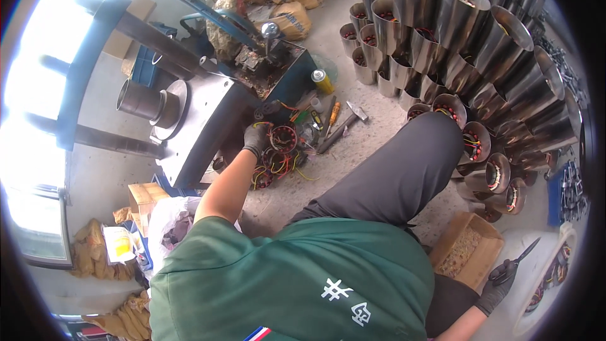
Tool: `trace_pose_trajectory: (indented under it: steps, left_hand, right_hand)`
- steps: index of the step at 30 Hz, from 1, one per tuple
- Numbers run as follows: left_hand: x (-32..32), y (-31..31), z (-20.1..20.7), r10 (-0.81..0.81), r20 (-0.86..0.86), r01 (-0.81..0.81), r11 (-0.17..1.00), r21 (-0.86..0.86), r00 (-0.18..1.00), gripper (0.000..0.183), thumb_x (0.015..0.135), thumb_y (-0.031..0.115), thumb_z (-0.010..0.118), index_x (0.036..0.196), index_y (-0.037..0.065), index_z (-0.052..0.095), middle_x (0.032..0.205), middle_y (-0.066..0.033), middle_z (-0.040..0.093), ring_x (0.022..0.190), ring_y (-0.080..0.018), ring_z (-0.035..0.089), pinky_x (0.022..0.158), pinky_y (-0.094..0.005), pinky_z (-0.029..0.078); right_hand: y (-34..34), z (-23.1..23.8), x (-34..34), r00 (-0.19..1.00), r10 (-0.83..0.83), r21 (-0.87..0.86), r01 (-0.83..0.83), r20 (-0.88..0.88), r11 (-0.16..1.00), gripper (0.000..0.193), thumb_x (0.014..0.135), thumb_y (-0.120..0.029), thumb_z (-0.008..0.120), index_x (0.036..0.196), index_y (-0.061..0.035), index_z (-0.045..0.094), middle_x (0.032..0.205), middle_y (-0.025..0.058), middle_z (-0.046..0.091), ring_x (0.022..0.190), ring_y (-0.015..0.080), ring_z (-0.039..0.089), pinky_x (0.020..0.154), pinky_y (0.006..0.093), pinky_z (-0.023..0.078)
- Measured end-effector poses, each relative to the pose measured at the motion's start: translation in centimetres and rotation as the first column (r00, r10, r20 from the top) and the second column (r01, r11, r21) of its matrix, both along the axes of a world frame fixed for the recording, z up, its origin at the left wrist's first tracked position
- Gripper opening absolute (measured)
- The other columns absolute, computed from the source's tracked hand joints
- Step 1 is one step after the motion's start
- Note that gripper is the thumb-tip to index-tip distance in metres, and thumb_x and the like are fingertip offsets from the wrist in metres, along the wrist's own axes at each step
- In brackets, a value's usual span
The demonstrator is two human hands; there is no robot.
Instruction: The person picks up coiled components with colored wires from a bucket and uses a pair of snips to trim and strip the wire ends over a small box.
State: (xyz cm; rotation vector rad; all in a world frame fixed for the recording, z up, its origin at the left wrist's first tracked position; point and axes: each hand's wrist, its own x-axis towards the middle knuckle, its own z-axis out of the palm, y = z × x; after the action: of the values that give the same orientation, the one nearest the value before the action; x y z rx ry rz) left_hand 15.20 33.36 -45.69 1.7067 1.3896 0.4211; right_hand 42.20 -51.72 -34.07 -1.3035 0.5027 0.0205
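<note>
My left hand (255, 137), in a dark grey glove, is closed at the left side of a motor stator (283, 139), a ring with red insulation and coloured leads. More wound parts with yellow, red and green wires (276, 169) lie just below it on the floor. Out at the lower right, my right hand (500, 283), gloved too, grips black-handled scissors (523, 254) with the blades pointing up and away. The scissors are well apart from the stator.
A press (196, 126) with thick columns stands at the left. Near the stator lie a hammer (357, 111), a screwdriver (334, 113) and a yellow spray can (322, 81). Stacked metal cylinders (464, 0) fill the right. A cardboard box (470, 249) and a white tub (571, 240) flank my right arm.
</note>
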Motion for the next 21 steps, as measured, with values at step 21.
trace_pose_trajectory:
  steps: [21]
  left_hand:
    - [36.4, -27.9, 19.7, -0.744, 0.527, 0.697, 0.629, 0.343, 0.412, 0.019, 0.100, 0.017, 0.052, 0.109, 0.005, 0.064, 0.074, 0.0062, 0.047, 0.063, -0.0033, 0.040, 0.056, -0.0202, 0.033]
  right_hand:
    - [-19.3, 11.4, 4.4, 0.855, -0.460, -0.431, 0.518, 0.240, 0.738, 0.039, 0.088, -0.020, 0.066, 0.122, -0.0084, 0.049, 0.077, 0.0124, 0.067, 0.056, 0.0199, 0.062, 0.046, 0.0328, 0.048]
